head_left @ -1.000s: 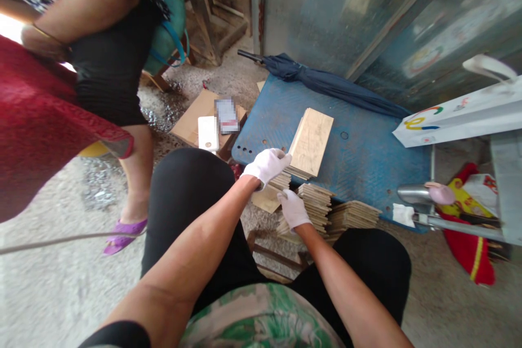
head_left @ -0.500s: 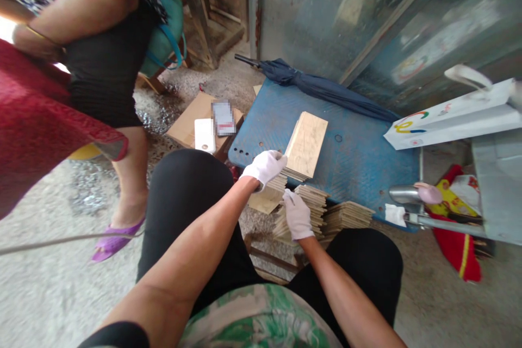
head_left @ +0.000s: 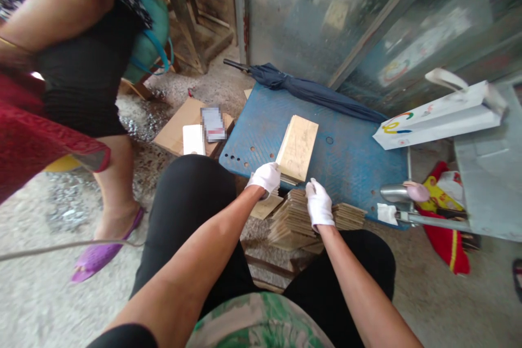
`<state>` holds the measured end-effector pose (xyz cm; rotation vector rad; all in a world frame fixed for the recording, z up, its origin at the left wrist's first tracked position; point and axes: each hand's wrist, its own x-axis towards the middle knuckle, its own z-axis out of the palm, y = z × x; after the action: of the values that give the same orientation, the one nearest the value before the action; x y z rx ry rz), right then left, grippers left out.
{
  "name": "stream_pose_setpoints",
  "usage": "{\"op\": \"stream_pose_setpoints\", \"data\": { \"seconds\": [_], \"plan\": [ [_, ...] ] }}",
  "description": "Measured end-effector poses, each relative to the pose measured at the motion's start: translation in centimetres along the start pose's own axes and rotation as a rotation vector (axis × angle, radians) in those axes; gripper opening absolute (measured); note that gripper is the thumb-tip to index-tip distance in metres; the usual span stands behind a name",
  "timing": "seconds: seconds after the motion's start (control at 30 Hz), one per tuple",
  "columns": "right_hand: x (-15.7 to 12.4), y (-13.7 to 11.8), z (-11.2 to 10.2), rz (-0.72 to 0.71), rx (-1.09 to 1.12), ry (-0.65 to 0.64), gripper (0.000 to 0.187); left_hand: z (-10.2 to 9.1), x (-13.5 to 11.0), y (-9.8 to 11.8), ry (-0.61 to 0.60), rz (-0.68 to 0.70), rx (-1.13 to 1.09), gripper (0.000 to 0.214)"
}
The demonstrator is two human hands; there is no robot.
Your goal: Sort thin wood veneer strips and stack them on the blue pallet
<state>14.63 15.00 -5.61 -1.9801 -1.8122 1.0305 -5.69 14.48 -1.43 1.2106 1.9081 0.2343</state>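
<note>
A stack of thin pale wooden boards lies on a blue plastic tabletop, slightly askew at its edges. My left hand, in a white glove, has its fingers closed at the near left corner of the boards. Just off the near right corner is my right hand, also gloved, its fingers drawn together; whatever may be between them is hidden. Below the table edge, between my knees, stand more piles of thin boards, partly covered by my right hand.
A folded dark umbrella lies along the table's back edge. At right are a white paper bag and a metal cup. A cardboard box with a phone stands left. Another person sits at far left.
My right hand has moved up and right, from the lower piles to beside the near right corner of the upper stack. My left hand stays at the left corner. The view has shifted slightly.
</note>
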Motion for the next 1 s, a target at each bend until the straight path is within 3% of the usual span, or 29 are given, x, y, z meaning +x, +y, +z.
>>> {"op": "stream_pose_setpoints", "data": {
  "seconds": [0.27, 0.47, 0.57, 0.77, 0.87, 1.0],
  "plan": [
    [1.7, -2.1, 0.1, 0.15, -0.041, -0.138, 0.049, 1.0, 0.9, 0.8, -0.001, -0.044, -0.009, 0.034],
    [1.8, -2.7, 0.0, 0.039, -0.005, -0.216, 0.038, 0.7, 0.8, 1.3, -0.032, -0.043, -0.003, 0.033],
    [1.7, -2.7, 0.0, 0.055, -0.028, -0.182, 0.036, 0.4, 0.7, 1.4, -0.037, -0.038, -0.005, 0.033],
    [-0.7, -1.9, 1.2, 0.203, -0.01, 0.039, 0.043, -0.5, 1.6, 0.4, 0.051, -0.06, -0.038, 0.036],
    [-3.0, -1.8, 2.7, 0.107, -0.036, -0.087, 0.039, -1.0, 1.9, 0.0, 0.096, -0.061, -0.069, 0.034],
    [-4.7, -2.7, 4.5, 0.018, -0.248, -0.317, 0.036, -1.8, 1.5, -0.3, 0.095, -0.097, -0.049, 0.033]
  ]
}}
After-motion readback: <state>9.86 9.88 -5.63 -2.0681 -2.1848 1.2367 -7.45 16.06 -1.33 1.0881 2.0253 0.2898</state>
